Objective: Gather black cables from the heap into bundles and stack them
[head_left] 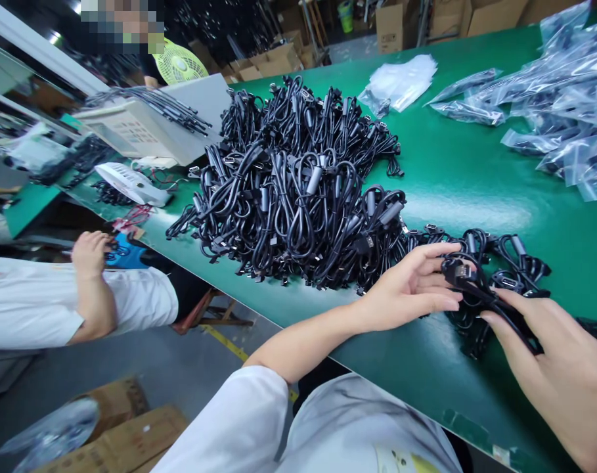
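My right hand [557, 348] grips a coiled black cable [505, 302] between thumb and fingers. A plug with a metal end [460, 270] points from it toward my left hand. My left hand [411, 289] is open, thumb apart from stretched fingers, right beside that plug; its fingertips pass partly behind it, and I cannot tell whether they touch. Under and behind both hands lies a small group of bundled black cables [517, 253]. A large heap of similar tied cables [298, 203] with thicker grey-black sections spreads to the left on the green table [475, 177].
Clear bags with dark contents [559, 98] pile up at the back right. Flat plastic bags [401, 82] lie behind the heap. A beige machine [140, 128] with cables on top stands left. A person in white [125, 302] sits there. Cardboard boxes [125, 440] rest on the floor.
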The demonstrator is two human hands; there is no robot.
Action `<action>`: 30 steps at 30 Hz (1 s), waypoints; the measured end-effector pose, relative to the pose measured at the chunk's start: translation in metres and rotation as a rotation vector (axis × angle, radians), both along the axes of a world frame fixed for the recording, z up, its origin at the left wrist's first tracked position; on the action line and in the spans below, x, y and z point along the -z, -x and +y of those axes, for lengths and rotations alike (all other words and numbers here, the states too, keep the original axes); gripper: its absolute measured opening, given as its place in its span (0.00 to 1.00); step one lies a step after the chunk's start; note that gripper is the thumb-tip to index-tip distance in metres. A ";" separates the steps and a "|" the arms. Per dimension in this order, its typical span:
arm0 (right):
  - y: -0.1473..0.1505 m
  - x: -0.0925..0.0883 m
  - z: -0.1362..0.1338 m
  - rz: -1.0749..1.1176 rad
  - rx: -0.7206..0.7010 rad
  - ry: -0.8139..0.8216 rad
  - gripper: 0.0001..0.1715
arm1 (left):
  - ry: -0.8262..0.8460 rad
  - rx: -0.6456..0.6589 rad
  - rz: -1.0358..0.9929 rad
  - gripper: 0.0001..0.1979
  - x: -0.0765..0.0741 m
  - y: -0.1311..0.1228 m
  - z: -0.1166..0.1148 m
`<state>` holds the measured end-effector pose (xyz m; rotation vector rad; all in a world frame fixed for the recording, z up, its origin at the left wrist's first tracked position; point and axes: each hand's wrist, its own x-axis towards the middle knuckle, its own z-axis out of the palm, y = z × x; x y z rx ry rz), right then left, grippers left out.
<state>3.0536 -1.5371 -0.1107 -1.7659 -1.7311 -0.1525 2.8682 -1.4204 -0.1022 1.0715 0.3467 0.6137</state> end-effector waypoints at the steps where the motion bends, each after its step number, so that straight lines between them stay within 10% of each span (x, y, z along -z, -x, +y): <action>1: 0.000 -0.001 0.000 -0.043 -0.016 -0.004 0.22 | 0.006 -0.008 0.005 0.33 0.001 0.000 0.000; 15: -0.004 0.005 -0.009 -0.384 -0.044 -0.114 0.41 | -0.171 -0.040 0.212 0.28 -0.012 0.008 0.004; 23: -0.002 -0.010 0.002 0.533 -0.143 0.455 0.19 | -0.288 0.045 0.321 0.21 -0.004 0.002 -0.006; 30: -0.006 -0.007 -0.001 0.876 -0.078 0.683 0.23 | -0.303 0.184 0.284 0.21 -0.001 0.004 -0.005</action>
